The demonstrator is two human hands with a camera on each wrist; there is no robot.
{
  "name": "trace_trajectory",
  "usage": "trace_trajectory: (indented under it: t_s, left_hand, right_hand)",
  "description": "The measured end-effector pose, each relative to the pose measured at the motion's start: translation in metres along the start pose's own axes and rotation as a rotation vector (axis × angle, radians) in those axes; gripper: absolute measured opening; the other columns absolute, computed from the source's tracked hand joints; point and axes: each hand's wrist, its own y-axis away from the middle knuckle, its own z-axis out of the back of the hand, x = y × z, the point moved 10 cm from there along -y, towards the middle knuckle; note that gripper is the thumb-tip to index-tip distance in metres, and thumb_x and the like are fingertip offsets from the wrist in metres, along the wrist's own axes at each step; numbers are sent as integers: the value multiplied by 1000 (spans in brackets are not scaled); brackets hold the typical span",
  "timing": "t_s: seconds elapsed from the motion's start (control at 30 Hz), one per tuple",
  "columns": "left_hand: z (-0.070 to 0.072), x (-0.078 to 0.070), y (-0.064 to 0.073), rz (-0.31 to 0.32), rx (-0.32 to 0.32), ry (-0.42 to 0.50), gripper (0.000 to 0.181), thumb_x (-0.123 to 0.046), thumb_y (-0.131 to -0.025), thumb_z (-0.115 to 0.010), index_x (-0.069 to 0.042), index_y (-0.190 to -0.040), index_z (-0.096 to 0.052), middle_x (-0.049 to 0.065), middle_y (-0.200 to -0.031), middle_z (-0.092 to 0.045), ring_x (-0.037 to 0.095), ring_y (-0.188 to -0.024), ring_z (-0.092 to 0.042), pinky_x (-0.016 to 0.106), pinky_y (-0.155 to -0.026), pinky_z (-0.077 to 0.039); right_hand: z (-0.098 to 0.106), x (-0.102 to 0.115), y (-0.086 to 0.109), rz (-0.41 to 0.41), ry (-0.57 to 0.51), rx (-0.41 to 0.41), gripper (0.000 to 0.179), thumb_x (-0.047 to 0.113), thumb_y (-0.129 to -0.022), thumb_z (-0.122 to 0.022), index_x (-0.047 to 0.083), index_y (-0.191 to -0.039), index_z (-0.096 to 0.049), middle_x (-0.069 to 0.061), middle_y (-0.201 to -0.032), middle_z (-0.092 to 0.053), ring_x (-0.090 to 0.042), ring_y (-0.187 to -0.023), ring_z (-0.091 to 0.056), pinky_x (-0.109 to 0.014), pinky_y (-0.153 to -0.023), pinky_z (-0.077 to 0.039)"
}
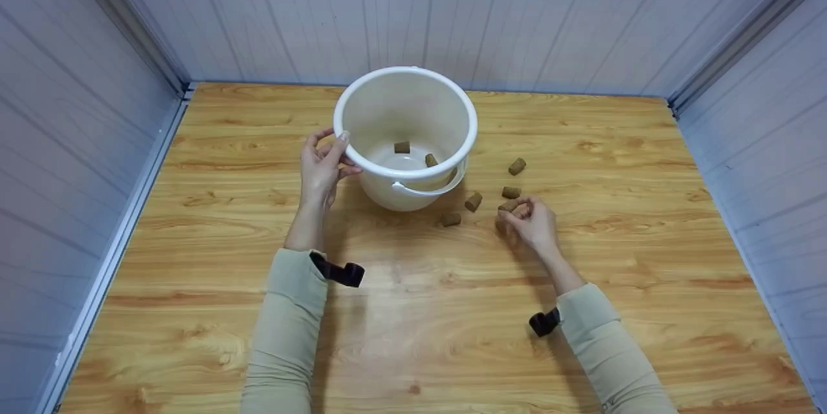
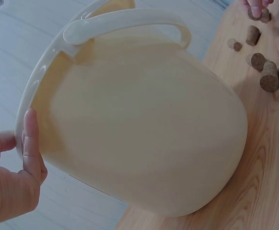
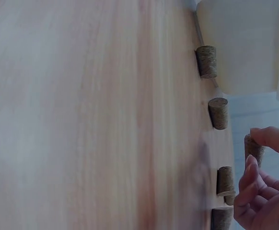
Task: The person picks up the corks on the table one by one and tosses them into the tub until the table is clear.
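Note:
A white plastic bucket stands upright with its handle hanging over the near right side. My left hand grips the left part of its rim, thumb on top and fingers outside; the left wrist view shows the same hold on the rim. Inside, two corks lie on the bottom, one cork near the middle. Right of the bucket, my right hand pinches a cork between thumb and fingers, above the table. Several loose corks lie around it, among them one nearest the bucket and one farther back.
A wood-patterned table fills the floor of the space. Pale panel walls rise behind it and on both sides. Each wrist carries a dark camera band, the left band near the sleeve cuff.

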Motion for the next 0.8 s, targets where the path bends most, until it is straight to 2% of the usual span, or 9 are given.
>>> trace_trajectory:
  t_s: [0.2, 0.37, 0.57, 0.8]
  left_hand:
    - [0, 0, 0, 1, -4, -17, 37, -10, -88, -55, -1, -119, -38, 10, -73, -55, 13, -49, -55, 25, -44, -55]
    - [0, 1, 0, 12, -5, -13, 37, -11, -88, -55, -1, -120, -38, 15, -76, -55, 13, -49, -55, 25, -45, -55]
    - [1, 1, 0, 29, -8, -14, 38, -11, -87, -56, -2, -120, -38, 9, -73, -55, 13, -50, -55, 25, -46, -56]
    - [0, 2, 0, 29, 0, -4, 38, -12, -87, -56, -2, -119, -38, 8, -72, -54, 12, -50, -54, 24, -45, -55]
  right_hand:
    - [6, 11, 1, 28, -25, -15, 35, 20, -73, -73, -2, -95, -56, -4, -65, -55, -6, -55, -47, -16, -50, -41]
    - [10, 23, 3, 66, -41, 3, 36, 22, -74, -73, -1, -96, -55, -3, -65, -55, -7, -54, -47, -16, -48, -40]
    - [14, 43, 6, 113, -94, 20, 36, 20, -74, -73, -2, -98, -55, -2, -64, -54, -9, -55, -49, -13, -47, -40]
    - [20, 66, 10, 155, -131, 34, 37, 20, -75, -72, -1, -100, -55, -2, -65, -54, -11, -57, -49, -12, -48, -41]
